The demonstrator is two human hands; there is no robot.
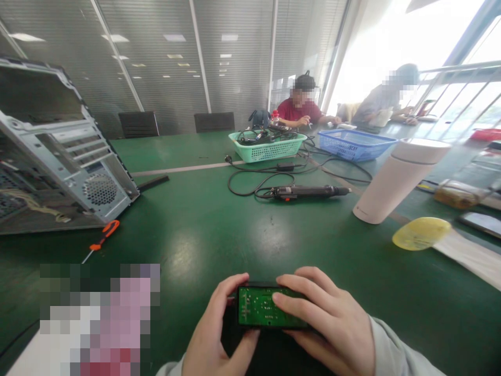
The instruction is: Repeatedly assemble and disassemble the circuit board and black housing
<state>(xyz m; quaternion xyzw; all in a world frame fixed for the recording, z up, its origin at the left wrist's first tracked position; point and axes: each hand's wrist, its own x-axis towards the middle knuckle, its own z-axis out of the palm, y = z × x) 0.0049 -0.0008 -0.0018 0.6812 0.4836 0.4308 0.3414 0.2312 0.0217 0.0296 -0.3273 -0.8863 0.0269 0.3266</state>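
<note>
both hands are on a small black case (266,327) with a green circuit board (254,308) showing in its open top face, held toward the near edge of the table (203,240), right of a pixelated patch near the left corner. the left hand (213,324) is partly closed round the case's left end, fingers at its far side and thumb at its near side. the right hand (336,318) is also half closed, gripping the right end; one fingertip touches the board and the fingers hide that end of it. whether the case rests on the table, i cannot tell.

toward the table's left edge stands an opened metal computer chassis (78,172), tilted in view, with an orange-handled screwdriver (105,235) lying just in front of it and a flat black strip (154,183) beside its right corner. midway to the far edge lies a black corded driver (309,192). beyond it, nearer the far edge, sit a green basket (270,152) filled with dark cables and, to its right, a blue basket (356,146). toward the right edge are a pale pink tumbler (395,183), a yellow translucent piece (420,233) and a phone (485,223). two people sit at the far right; a person in red (305,112) is behind the baskets.
</note>
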